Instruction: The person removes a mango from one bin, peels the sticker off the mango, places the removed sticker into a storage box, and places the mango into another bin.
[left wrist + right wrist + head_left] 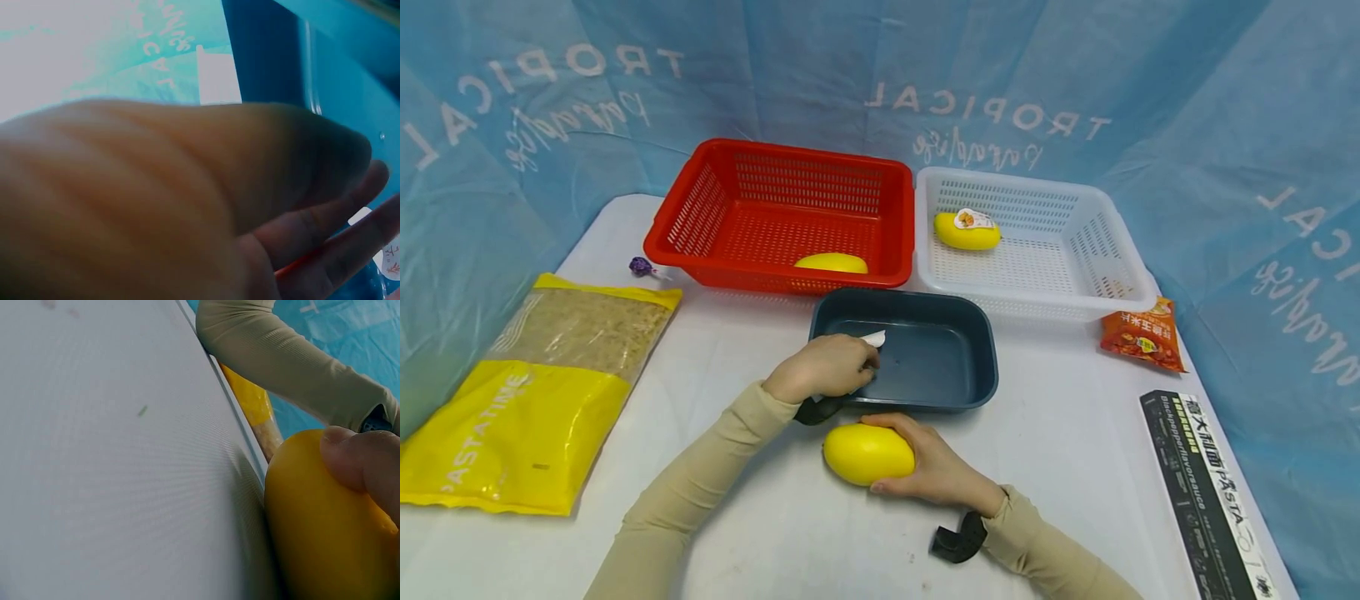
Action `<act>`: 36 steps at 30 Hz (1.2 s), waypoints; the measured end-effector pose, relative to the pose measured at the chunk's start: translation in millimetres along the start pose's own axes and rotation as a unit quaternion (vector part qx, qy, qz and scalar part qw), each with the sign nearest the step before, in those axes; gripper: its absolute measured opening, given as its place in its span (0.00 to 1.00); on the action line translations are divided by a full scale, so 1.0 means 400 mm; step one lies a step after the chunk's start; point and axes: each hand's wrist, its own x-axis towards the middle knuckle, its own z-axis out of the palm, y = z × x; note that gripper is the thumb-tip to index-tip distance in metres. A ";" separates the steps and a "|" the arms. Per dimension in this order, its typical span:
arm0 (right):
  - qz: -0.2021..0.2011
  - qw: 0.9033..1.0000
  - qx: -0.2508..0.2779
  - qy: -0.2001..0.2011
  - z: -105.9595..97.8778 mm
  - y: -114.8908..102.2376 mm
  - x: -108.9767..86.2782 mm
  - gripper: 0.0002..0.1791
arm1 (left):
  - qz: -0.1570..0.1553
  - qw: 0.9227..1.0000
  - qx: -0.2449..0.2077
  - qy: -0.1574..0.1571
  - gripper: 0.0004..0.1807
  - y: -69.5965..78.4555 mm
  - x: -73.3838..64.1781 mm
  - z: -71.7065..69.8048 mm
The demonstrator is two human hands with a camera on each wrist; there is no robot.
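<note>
My right hand [936, 468] grips a yellow mango [857, 454] just in front of a dark blue plastic bin [981, 354]. In the right wrist view, the thumb [353, 459] presses on the mango's smooth skin, with the white tabletop close beside it. My left hand [831, 365] reaches over the bin's left wall with bent fingers. A white piece [874, 338] shows just past its knuckles. Between the fingers in the left wrist view, a white label with red print [390, 259] is partly visible. Whether the fingers pinch it is hidden.
Behind the bin, a red basket [778, 271] holds one mango [832, 263] and a white basket [1045, 304] another with a label [967, 232]. A yellow pasta bag [542, 392] lies left, near a purple lollipop [641, 267]. Right are an orange snack packet [1146, 335] and a black pasta box [1206, 496].
</note>
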 end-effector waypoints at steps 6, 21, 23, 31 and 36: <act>-0.006 1.000 -0.005 0.000 -0.001 -0.002 0.002 0.42 | -0.010 1.000 0.014 0.021 0.17 0.002 -0.003 -0.001; -0.007 1.000 0.003 0.003 0.000 -0.001 0.004 0.41 | -0.013 0.993 0.043 0.112 0.19 0.002 -0.025 -0.028; -0.008 1.000 0.006 0.002 0.001 0.000 0.004 0.41 | -0.015 0.991 0.024 0.133 0.19 0.000 -0.030 -0.038; -0.008 1.000 0.003 0.003 0.001 0.001 0.003 0.41 | -0.020 0.966 -0.059 0.250 0.19 -0.032 -0.039 -0.078; -0.001 1.000 0.004 0.002 0.002 0.000 0.002 0.42 | -0.050 0.926 -0.123 0.353 0.19 -0.083 -0.043 -0.105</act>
